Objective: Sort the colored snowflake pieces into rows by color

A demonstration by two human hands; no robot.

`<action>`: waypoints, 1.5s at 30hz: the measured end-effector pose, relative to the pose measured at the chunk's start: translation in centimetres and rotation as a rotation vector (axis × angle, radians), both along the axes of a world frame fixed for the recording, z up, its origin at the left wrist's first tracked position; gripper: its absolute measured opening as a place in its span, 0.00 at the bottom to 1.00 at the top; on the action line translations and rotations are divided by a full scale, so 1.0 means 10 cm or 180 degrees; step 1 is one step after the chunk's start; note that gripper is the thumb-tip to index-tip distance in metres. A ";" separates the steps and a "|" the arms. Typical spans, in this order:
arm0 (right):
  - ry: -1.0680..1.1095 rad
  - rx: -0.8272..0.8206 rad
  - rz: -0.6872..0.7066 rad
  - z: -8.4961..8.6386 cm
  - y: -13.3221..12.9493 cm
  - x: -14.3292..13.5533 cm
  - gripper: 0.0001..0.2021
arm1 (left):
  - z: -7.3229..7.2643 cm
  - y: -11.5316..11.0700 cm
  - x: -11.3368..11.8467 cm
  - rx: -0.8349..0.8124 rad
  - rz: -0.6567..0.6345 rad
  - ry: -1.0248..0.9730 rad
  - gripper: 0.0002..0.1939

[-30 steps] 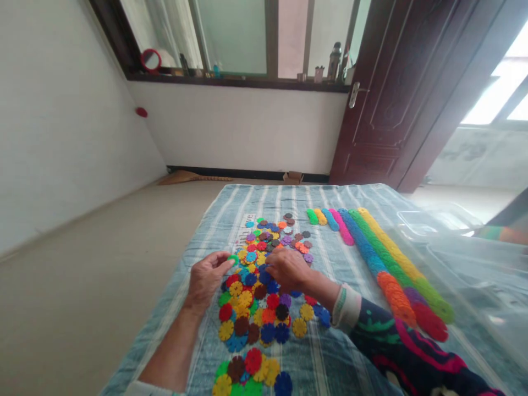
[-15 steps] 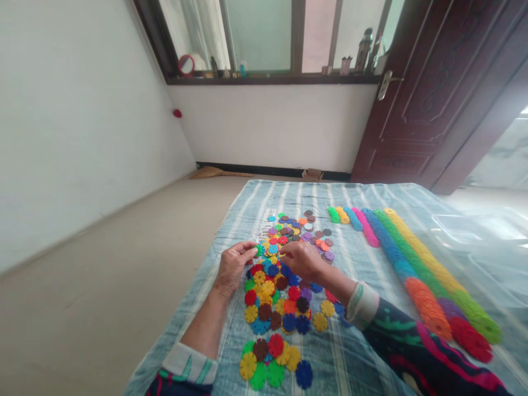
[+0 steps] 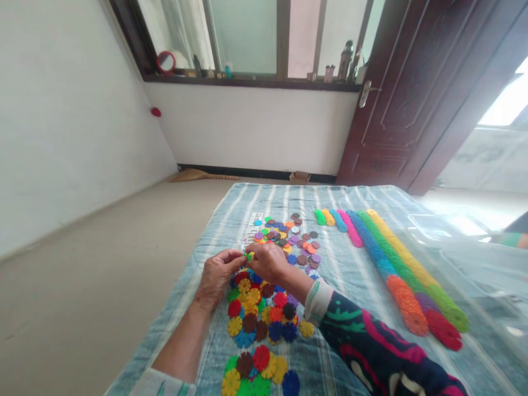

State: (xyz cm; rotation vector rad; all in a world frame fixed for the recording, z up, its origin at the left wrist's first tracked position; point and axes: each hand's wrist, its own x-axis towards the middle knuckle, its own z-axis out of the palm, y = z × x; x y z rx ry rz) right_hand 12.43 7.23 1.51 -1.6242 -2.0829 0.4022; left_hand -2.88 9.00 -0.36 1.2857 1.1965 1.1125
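Note:
My left hand [image 3: 218, 275] pinches a green interlocking disc [image 3: 248, 256] between thumb and fingertips, over the left side of the pile. My right hand [image 3: 267, 263] is closed and meets it there. A bit of yellow shows at the right fingertips, apparently a yellow disc pressed against the green one; the fingers hide most of both. Beneath and around the hands lies a loose pile of notched plastic discs [image 3: 280, 300] in many colours. A smaller group [image 3: 261, 357] lies nearer to me.
Long rows of stacked discs, such as a yellow-and-lime row [image 3: 406, 256] and a blue-and-orange row [image 3: 373, 253], lie on the right of the striped cloth [image 3: 350, 308]. Shorter rows [image 3: 329, 217] lie farther back. A clear plastic container [image 3: 487, 275] stands at the right edge.
My right hand has moved left from over the pile to my left hand, bringing the fingertips together at the green disc. The view has shifted slightly to the right.

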 end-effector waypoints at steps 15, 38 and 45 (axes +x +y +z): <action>-0.0759 -0.0172 -0.1356 0.15 0.51 1.69 0.13 | -0.11 0.12 -0.03 0.0493 0.0509 0.0783 0.12; -0.1308 -0.0146 -0.0407 0.08 0.07 1.30 0.12 | -0.24 0.18 -0.08 0.1652 0.0779 0.2078 0.10; -0.0771 0.0646 0.1189 -0.03 -0.46 0.50 0.09 | -0.25 0.15 -0.08 0.1506 0.0732 0.2239 0.10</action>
